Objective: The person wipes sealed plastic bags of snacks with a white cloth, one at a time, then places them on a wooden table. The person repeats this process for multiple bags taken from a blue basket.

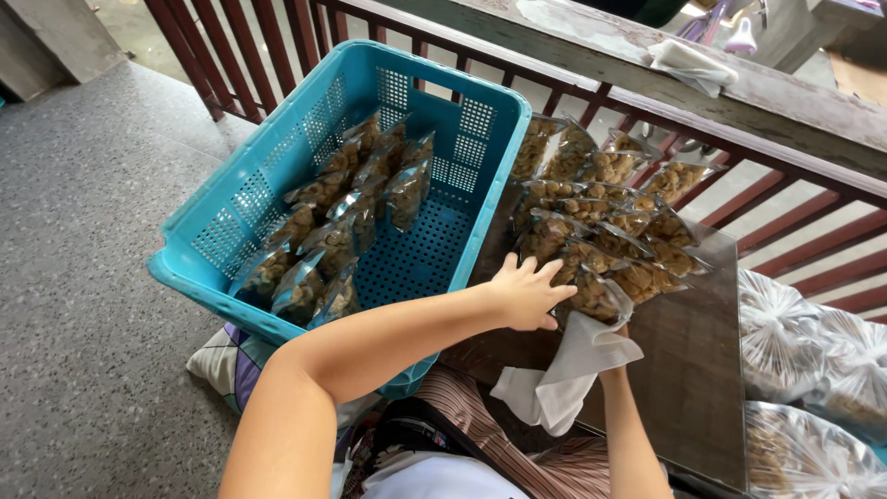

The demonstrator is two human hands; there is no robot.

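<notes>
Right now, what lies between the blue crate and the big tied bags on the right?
In the head view, clear snack packets lie piled on the dark table between the blue crate and the big tied bags.

Crate (pixel 222 242) left of table (pixel 688 370); snack packets (pixel 605 226) on both.

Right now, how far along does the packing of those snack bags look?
Done: two rows of clear snack bags stand along one side of the turquoise crate, filling maybe half of it. In hand: the left hand rests on a bag at the near edge of the pile on the dark table, and the right hand, mostly hidden, holds a white cloth under it. Left: about a dozen or more bags remain on the table.
</notes>
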